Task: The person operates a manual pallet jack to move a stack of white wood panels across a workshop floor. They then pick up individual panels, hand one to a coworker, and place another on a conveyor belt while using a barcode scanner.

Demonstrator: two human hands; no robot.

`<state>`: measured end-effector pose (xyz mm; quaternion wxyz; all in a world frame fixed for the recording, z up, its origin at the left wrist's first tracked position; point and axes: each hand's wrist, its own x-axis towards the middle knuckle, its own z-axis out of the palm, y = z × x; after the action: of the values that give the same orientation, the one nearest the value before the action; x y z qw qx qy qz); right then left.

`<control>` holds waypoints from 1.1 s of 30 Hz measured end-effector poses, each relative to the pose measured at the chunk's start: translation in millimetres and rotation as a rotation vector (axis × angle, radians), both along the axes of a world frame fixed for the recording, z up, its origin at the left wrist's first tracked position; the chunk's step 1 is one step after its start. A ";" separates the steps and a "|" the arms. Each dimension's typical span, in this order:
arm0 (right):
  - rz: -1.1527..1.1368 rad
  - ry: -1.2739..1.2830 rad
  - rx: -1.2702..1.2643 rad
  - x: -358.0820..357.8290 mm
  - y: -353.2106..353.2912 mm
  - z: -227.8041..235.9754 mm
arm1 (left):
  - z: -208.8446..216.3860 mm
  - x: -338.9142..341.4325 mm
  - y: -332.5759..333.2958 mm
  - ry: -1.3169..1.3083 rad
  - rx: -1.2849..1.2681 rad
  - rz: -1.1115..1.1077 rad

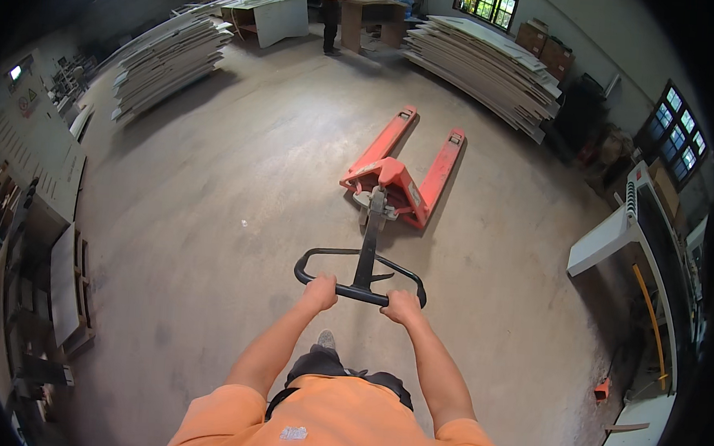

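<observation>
A red pallet jack [435,180] stands on the concrete floor in front of me, its two forks pointing away. Its black loop handle [358,293] tilts back toward my body. My left hand [321,293] is wrapped round the near bar of the loop, left of the central shaft. On the other side of the shaft, my right hand [402,306] grips the same bar. A small lever [383,277] sits inside the loop, close to my right hand. Nothing lies on the forks.
Stacked boards rise at the far left [170,68] and far right [485,71]. Between them a person [330,13] stands beside a brown wooden desk [373,19]. A white-topped machine [605,238] is at right. Wooden pallets [71,287] and a grey cabinet [39,142] line the left.
</observation>
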<state>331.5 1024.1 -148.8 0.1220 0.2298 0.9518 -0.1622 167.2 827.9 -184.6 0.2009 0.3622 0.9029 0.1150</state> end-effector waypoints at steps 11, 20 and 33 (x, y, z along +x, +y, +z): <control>0.167 0.104 0.052 59.8 -8.0 7.5 | 37.1 71.3 -24.7 0.004 -0.184 0.120; 0.222 -0.033 0.055 186.4 -12.1 -2.2 | 17.5 224.7 -42.2 -0.088 -0.083 0.153; 0.479 -0.221 -0.051 303.0 -56.2 15.9 | 21.9 376.8 -109.9 -0.034 -0.022 0.327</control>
<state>634.5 967.9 -132.8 0.2660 0.0110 0.9556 -0.1266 544.0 718.0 -162.8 0.1986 0.2064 0.9475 0.1421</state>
